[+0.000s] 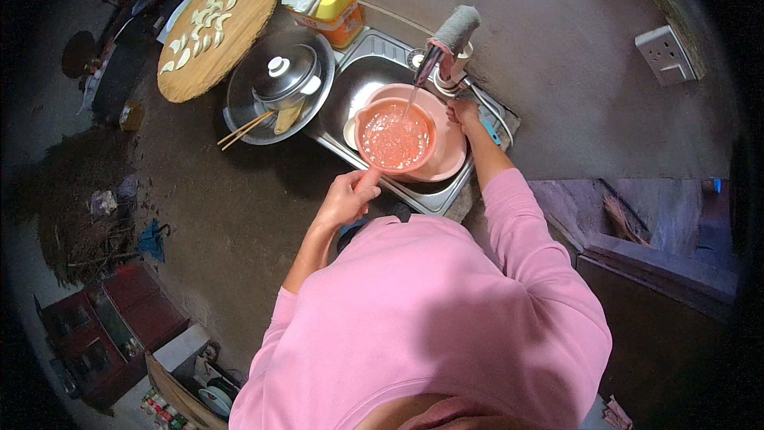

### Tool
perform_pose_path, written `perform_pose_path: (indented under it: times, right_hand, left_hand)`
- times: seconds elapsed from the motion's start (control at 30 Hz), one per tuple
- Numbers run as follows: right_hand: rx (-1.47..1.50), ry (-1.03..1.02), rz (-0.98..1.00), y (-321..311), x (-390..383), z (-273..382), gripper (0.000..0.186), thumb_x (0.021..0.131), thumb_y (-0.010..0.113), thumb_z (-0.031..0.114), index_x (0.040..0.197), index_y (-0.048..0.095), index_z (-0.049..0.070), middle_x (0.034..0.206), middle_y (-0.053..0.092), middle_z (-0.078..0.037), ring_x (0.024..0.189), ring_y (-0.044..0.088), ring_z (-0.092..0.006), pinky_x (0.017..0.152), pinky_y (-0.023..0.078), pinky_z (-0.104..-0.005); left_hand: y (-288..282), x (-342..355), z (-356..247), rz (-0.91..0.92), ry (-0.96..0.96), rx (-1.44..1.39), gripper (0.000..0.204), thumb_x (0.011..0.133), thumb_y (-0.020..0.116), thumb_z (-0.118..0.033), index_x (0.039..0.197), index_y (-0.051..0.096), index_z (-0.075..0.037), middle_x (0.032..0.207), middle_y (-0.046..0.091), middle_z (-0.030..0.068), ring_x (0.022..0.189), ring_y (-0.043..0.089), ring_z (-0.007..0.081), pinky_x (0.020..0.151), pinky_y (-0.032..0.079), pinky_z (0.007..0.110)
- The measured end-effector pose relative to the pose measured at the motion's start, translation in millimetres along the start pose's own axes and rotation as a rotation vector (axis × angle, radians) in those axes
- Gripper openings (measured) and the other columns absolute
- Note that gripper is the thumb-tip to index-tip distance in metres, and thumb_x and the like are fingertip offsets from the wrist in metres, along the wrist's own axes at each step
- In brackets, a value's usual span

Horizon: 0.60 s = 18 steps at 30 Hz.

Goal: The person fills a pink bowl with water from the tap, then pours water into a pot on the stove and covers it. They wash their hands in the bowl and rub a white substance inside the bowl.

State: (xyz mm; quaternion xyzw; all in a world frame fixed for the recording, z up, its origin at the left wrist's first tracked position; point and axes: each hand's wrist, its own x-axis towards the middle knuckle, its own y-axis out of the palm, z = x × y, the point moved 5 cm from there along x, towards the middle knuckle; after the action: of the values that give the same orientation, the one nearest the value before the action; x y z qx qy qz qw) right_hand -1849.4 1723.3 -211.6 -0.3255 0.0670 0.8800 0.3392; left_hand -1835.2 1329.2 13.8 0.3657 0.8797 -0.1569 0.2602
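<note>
My left hand (348,195) grips the handle of a pink dipper (395,134), which is brimming with rippling water under a stream from the tap (427,64). The dipper is over a larger pale pink basin (450,155) in the steel sink (350,72). Grey cloth (458,24) is wrapped on the tap's upper part. My right hand (464,114) is closed at the back right of the basin, just below the tap's base and beside a turquoise item (491,133); what its fingers hold, if anything, I cannot make out.
Left of the sink are a steel bowl (239,115) with a lidded pot (290,72) and chopsticks, and a round wooden board (179,84) with several dumplings. A yellow pump bottle (330,4) stands behind. A socket (665,58) is on the right wall.
</note>
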Motion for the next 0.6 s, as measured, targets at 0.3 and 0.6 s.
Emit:
perform_pose_path:
  times: [0.3,0.6]
  right_hand:
    - [0.123,-0.019,0.014,12.7,-18.2,11.5,0.020,0.084,0.061,0.003,0.066,0.052,0.007,0.058,0.052,-0.005,0.044,0.048,-0.0148,0.038,0.036,-0.0292]
    - [0.016,0.001,0.016,5.6,-1.0,1.5,0.018,0.086,0.062,0.012,0.068,0.059,0.007,0.062,0.059,-0.004,0.046,0.053,-0.0121,0.042,0.042,-0.0252]
  left_hand:
    - [-3.9,-6.4,-4.1,-0.020,-0.049,0.034,0.044,0.086,0.068,-0.012,0.125,0.058,0.006,0.064,0.056,0.0020,0.048,0.050,0.0085,0.041,0.039,0.024]
    - [-1.8,1.0,7.9,-0.020,0.016,-0.003,0.043,0.086,0.068,-0.011,0.123,0.058,0.008,0.059,0.054,0.0019,0.044,0.048,0.0089,0.038,0.035,0.025]
